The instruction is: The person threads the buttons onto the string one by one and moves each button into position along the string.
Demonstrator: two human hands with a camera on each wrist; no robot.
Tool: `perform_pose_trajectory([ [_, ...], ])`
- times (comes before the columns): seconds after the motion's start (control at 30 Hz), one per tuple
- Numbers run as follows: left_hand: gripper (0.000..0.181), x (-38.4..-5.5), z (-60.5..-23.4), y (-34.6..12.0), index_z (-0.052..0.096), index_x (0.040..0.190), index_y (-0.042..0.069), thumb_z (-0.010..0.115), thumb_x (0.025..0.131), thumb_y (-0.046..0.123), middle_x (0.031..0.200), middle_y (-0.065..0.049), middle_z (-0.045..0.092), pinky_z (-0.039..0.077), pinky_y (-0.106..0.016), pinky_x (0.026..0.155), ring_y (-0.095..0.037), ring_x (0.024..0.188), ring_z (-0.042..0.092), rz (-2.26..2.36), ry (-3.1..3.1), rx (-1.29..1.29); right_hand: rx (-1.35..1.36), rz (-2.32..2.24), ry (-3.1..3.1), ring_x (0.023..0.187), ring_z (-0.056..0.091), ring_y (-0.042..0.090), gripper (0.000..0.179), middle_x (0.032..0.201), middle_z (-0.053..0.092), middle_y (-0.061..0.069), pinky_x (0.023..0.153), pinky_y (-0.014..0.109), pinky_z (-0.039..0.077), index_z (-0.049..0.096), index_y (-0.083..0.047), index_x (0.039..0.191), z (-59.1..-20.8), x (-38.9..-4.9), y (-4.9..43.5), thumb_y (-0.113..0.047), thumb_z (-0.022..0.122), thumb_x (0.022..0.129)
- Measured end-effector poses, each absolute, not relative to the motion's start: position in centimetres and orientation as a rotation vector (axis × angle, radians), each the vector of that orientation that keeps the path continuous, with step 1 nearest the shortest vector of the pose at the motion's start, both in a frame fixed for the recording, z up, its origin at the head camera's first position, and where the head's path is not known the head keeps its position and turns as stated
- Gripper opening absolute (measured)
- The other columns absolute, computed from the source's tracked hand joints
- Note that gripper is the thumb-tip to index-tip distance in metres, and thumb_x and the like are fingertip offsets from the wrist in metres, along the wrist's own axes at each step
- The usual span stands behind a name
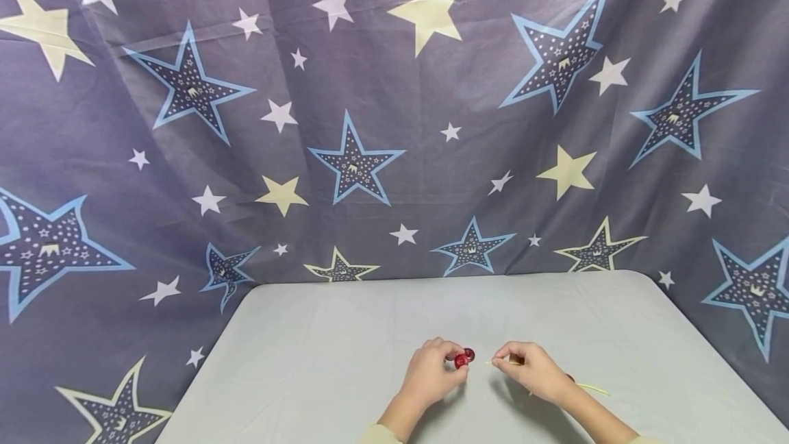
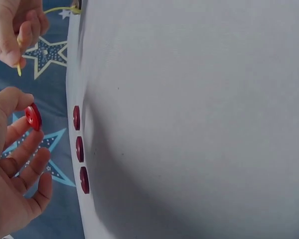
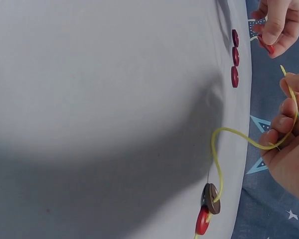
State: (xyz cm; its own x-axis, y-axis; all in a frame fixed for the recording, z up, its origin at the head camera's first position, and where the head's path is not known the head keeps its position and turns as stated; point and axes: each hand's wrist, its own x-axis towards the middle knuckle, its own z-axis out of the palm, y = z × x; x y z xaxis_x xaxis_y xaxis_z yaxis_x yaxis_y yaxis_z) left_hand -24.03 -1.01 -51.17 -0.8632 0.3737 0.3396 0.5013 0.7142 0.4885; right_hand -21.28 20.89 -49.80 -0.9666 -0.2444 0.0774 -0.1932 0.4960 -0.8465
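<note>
My left hand (image 1: 428, 370) pinches a round red button (image 2: 33, 117) between thumb and fingertips, above the table. Facing it, my right hand (image 1: 535, 370) holds a yellow cord (image 3: 239, 133), its short tip poking out from the pinch towards the button. A gap separates cord tip and button. From the right hand the cord runs down to the table, where a brown button (image 3: 213, 199) and a red button (image 3: 203, 220) are strung on it. Beyond the left hand, three dark red buttons (image 2: 79, 149) lie in a row on the tabletop.
A pale grey cloth covers the table (image 1: 320, 348), whose rounded far edge meets a dark hanging curtain (image 1: 382, 238) printed with stars. The cord's loose tail (image 1: 594, 388) lies to the right, beside the right wrist.
</note>
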Motion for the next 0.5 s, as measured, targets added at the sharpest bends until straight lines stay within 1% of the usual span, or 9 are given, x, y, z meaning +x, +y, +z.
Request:
perform_pose_trajectory([
  [0.17, 0.014, -24.01, -51.16, -1.28, 0.069, 0.086, 0.019, 0.072, 0.075, 0.028, 0.077, 0.004, 0.063, 0.039, -0.016, 0.064, -0.007, 0.072, 0.053, -0.960, -2.658, -0.697, -0.379, -1.516, 2.654, 0.039, 0.035, 0.000, 0.027, 0.057, 0.041, -0.005, 0.036, 0.019, 0.034, 0.067, -0.002, 0.092, -49.74, -21.20, 20.78, -0.029, 0.064, 0.088],
  [0.3, 0.013, -23.96, -51.11, -1.52, 0.068, 0.086, 0.017, 0.072, 0.076, 0.025, 0.078, 0.001, 0.064, 0.042, -0.016, 0.065, -0.013, 0.074, 0.056, -1.062, -2.608, -0.702, -0.372, -1.517, 2.654, 0.038, 0.035, 0.000, 0.028, 0.056, 0.040, -0.005, 0.035, 0.018, 0.034, 0.067, -0.002, 0.093, -49.64, -21.16, 20.74, -0.029, 0.064, 0.088],
  [0.5, 0.013, -23.96, -51.34, -1.84, 0.067, 0.088, 0.013, 0.072, 0.077, 0.019, 0.081, -0.004, 0.064, 0.047, -0.020, 0.069, -0.018, 0.079, 0.058, -1.336, -2.567, -0.675, -0.378, -1.501, 2.670, 0.038, 0.035, 0.001, 0.028, 0.056, 0.041, -0.005, 0.035, 0.020, 0.034, 0.067, -0.003, 0.092, -49.56, -21.20, 20.62, -0.030, 0.064, 0.087],
])
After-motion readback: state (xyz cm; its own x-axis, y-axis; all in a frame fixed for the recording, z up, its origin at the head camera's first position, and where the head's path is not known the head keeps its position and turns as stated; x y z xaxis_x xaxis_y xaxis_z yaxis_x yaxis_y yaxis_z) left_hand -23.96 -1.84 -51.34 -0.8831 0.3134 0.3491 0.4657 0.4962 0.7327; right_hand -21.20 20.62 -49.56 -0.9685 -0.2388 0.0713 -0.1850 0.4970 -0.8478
